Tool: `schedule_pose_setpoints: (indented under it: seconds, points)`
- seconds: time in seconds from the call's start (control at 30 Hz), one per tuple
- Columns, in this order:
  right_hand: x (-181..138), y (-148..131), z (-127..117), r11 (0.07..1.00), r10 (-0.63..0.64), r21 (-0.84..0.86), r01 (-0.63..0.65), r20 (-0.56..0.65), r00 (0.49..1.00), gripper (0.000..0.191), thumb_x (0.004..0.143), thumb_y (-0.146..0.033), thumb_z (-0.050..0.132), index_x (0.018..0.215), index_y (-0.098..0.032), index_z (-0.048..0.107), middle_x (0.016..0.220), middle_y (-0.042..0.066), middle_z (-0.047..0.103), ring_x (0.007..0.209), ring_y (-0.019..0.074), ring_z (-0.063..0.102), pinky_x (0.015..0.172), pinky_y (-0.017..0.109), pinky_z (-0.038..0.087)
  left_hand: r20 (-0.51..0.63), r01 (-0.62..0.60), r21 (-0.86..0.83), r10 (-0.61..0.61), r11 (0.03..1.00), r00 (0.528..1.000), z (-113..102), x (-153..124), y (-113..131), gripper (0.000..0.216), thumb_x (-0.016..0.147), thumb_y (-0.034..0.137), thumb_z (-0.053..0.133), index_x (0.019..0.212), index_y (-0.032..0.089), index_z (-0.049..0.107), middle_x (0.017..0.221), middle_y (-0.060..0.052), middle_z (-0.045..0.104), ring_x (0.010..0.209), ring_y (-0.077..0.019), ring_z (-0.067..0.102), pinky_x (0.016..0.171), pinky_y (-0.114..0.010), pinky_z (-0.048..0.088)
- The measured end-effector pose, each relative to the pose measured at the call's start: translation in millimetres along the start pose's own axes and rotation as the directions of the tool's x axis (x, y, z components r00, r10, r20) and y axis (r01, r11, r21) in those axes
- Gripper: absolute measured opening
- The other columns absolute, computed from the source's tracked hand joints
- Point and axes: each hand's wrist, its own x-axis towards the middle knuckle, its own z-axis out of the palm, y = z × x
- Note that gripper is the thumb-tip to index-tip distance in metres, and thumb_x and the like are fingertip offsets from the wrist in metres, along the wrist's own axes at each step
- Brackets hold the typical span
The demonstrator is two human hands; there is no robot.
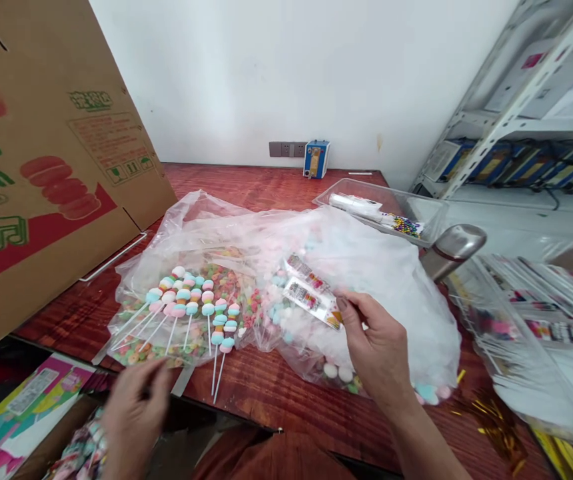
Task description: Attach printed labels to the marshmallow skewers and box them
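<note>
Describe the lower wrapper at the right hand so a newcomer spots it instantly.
On the reddish table, find the cloudy plastic bag right of the candy skewers. Over it, the right hand pinches the lower wrapper, whose bright white ground sets it apart from the darker upper wrapper.

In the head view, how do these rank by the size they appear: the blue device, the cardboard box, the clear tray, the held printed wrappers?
1. Cardboard box
2. Clear tray
3. Printed wrappers, together
4. Blue device
</note>
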Motion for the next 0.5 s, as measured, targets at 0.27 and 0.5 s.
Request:
schedule_pose_setpoints:
  seconds: [0.27, 0.5]
  points:
    - [-22, -11, -22, 0.883, 0.249, 0.270, -0.383, 0.422, 0.872, 0.023, 0.090, -0.038, 0.061, 0.100, -0.019, 0.069, 0.088, 0.003, 0.070, 0.080, 0.0177, 0.063, 0.069, 0.026, 0.049, 0.807, 0.818, -0.557, -0.139, 0.147, 0.574, 153, -31, 117, 0.026, 0.073, 0.034, 0.079, 0.092, 0.018, 0.072, 0.094, -0.006, 0.071, 0.080, -0.0146, 0.065, 0.074, -0.026, 0.053]
    - [-42, 3, -21, 0.813, 0.419, 0.342, -0.471, 0.218, 0.881, 0.027, 0.086, -0.046, 0.063, 0.082, -0.019, 0.062, 0.069, -0.001, 0.062, 0.060, 0.0142, 0.054, 0.053, 0.023, 0.043, 0.774, 0.821, -0.554, -0.276, 0.141, 0.570, 164, -35, 120, 0.031, 0.060, 0.025, 0.089, 0.082, 0.013, 0.069, 0.078, -0.001, 0.068, 0.065, -0.0094, 0.062, 0.059, -0.020, 0.052]
